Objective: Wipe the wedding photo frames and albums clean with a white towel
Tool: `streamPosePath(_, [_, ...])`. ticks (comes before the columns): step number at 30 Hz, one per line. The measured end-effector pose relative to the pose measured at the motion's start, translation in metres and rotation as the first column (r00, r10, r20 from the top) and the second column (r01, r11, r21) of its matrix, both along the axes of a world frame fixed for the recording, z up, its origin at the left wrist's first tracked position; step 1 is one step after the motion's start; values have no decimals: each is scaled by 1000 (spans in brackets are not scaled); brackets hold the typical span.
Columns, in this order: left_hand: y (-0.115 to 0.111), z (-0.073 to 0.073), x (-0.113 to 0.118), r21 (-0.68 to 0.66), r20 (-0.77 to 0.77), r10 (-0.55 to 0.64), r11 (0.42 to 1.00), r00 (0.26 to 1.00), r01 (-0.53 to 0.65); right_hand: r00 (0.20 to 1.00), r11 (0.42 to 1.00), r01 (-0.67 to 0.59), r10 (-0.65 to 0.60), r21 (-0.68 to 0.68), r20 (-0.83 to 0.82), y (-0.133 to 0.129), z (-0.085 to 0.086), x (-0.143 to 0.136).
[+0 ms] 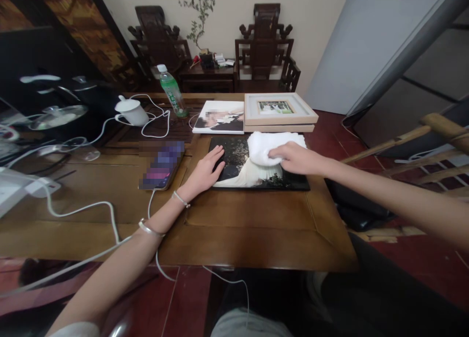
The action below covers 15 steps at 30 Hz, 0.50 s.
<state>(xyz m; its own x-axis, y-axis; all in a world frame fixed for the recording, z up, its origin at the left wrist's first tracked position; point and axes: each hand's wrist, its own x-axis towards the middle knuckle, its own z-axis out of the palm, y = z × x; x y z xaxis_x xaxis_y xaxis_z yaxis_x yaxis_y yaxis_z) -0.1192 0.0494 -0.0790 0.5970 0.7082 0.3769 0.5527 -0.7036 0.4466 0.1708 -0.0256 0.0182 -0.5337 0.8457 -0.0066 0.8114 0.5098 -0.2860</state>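
Note:
A dark photo panel (234, 154) with a pale gown printed on it lies flat on the wooden table (252, 229). My left hand (205, 170) rests on its left edge, fingers stretched out. Folded white cloth (264, 146) covers the panel's upper right part. My right hand (293, 157) grips the near side of this cloth, pressing it against the panel. The part of the picture under the cloth is hidden.
Behind the panel lie a white-edged photo print (220, 117) and stacked wooden picture frames (281, 110). To the left are a phone (163, 166) on a cable, a lidded white cup (132, 111), a green-labelled bottle (172, 92) and a pot (60, 119). White cables cross the left side.

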Motion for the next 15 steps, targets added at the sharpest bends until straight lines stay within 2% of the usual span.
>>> streamPosePath(5, [-1,1,1,-10,-8,8,1000,1000,-9,1000,1000,6,-6,-21,-14,-64,-4,-21])
streamPosePath(8, [-2,3,1,-10,-18,11,1000,1000,-11,999,998,20,-22,-54,-36,-94,-3,-32])
streamPosePath(12, [-3,4,2,-9,-19,16,1000,1000,-16,1000,997,15,-16,-76,-5,-111,-2,-42])
streamPosePath(15, [-3,4,2,-13,-12,13,1000,1000,-13,1000,997,9,-9,-79,10,-107,-1,-44])
